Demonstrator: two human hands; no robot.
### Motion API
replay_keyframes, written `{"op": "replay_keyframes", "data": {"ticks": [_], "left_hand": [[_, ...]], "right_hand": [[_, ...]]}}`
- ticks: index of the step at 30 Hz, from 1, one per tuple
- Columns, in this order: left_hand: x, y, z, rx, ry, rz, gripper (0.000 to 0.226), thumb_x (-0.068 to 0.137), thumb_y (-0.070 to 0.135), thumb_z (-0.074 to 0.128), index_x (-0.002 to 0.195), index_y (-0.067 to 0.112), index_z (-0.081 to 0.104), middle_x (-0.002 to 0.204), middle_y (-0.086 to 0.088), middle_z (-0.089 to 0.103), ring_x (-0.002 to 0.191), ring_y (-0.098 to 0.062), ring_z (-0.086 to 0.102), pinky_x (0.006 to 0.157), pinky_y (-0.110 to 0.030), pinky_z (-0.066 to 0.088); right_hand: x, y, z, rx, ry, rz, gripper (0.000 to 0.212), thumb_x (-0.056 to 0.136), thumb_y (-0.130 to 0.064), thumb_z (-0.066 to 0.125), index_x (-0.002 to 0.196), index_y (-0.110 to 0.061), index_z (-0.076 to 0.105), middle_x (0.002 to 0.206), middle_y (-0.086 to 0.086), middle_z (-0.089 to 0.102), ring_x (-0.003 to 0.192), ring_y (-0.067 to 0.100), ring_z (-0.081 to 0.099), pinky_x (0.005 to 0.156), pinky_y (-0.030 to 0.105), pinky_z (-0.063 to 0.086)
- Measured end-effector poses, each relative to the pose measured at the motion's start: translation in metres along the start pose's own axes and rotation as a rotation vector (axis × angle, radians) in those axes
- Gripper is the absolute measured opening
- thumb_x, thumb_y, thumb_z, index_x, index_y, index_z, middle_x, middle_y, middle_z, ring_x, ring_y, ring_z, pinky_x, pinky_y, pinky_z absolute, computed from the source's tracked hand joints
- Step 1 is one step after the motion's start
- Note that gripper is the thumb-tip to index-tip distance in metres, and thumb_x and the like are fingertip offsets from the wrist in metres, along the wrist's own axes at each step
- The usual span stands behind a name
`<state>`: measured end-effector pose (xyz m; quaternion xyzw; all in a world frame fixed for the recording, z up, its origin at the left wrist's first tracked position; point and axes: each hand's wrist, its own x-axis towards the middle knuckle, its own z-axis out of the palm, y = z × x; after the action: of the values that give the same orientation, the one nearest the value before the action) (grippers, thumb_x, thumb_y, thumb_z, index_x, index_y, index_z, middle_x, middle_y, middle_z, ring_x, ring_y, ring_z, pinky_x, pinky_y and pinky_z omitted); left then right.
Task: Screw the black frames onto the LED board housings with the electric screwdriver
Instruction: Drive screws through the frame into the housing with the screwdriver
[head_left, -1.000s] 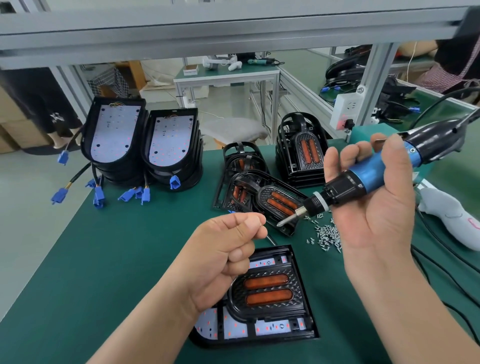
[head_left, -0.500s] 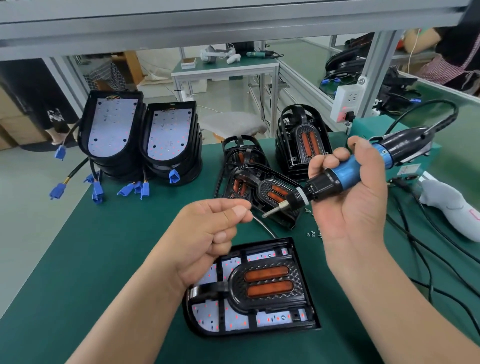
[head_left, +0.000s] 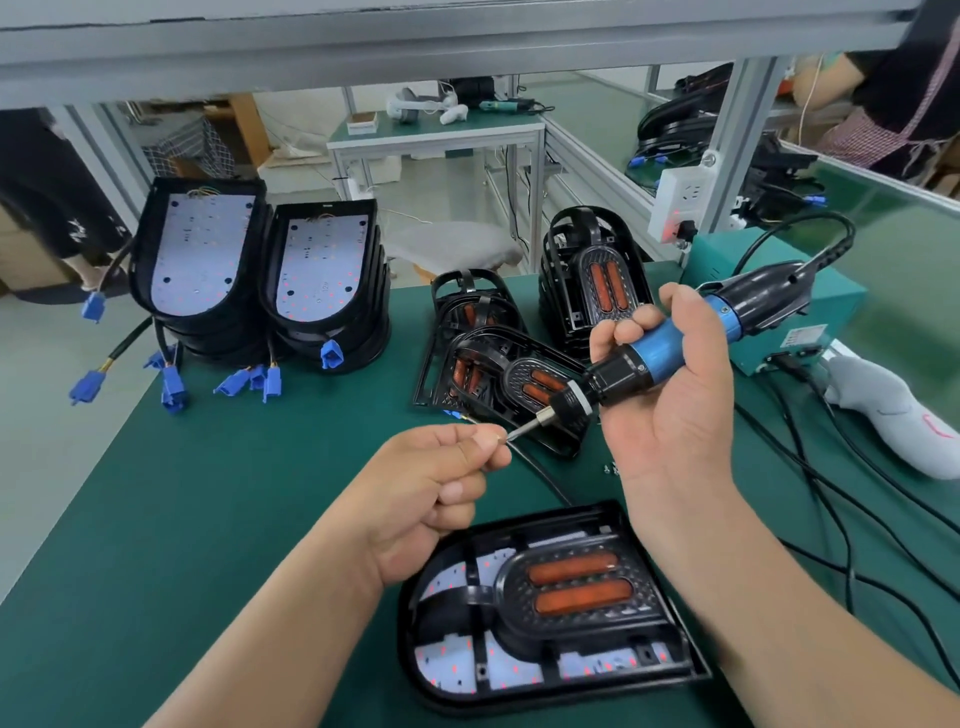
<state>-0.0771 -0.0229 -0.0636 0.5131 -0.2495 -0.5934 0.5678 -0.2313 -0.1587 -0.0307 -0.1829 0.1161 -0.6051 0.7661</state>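
Observation:
My right hand grips the blue and black electric screwdriver, held above the mat with its bit pointing down-left. My left hand pinches a small screw between thumb and forefinger, right at the bit's tip. Below both hands an LED board housing lies flat on the green mat with a black frame with two orange lenses laid on it. More black frames lie piled behind the hands, with a taller stack further back.
Two stacks of LED board housings with blue connectors stand at the back left. A teal power box sits at the right, black cables trail over the mat, and a grey handle-shaped tool lies there. A few loose screws lie by my right wrist.
My right hand lowered the screwdriver and brought its bit down-left. My left hand moved up until the pinched screw met the bit's tip.

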Motion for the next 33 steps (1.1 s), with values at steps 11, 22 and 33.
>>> {"op": "replay_keyframes", "data": {"ticks": [11,22,33], "left_hand": [[-0.0007,-0.0056,0.0061,-0.011,0.008,-0.021,0.018,0.104,0.016,0.059,0.093,0.002,0.063,0.059,0.006,0.055,0.044,0.000,0.027,0.035,-0.012,0.022],[-0.0024,-0.0043,0.0083,0.030,0.017,-0.016,0.020,0.102,0.018,0.062,0.093,0.000,0.064,0.055,0.007,0.050,0.043,-0.001,0.028,0.036,-0.013,0.023],[-0.0021,-0.0047,0.0108,0.048,0.057,0.000,0.019,0.105,0.013,0.061,0.091,0.000,0.065,0.068,-0.002,0.051,0.046,-0.002,0.026,0.037,-0.013,0.021]], "right_hand": [[-0.0006,-0.0009,-0.0010,-0.030,-0.022,0.005,0.009,0.099,-0.017,0.071,0.100,-0.014,0.062,0.079,0.001,0.059,0.065,0.015,0.057,0.084,0.036,0.058],[-0.0014,-0.0010,-0.0024,-0.047,-0.009,0.002,0.008,0.100,-0.018,0.070,0.098,-0.014,0.063,0.079,0.001,0.059,0.065,0.015,0.057,0.085,0.036,0.058],[-0.0010,-0.0023,-0.0024,-0.074,-0.016,-0.009,0.010,0.100,-0.017,0.069,0.100,-0.014,0.060,0.078,0.001,0.058,0.065,0.015,0.057,0.085,0.036,0.057]]}}
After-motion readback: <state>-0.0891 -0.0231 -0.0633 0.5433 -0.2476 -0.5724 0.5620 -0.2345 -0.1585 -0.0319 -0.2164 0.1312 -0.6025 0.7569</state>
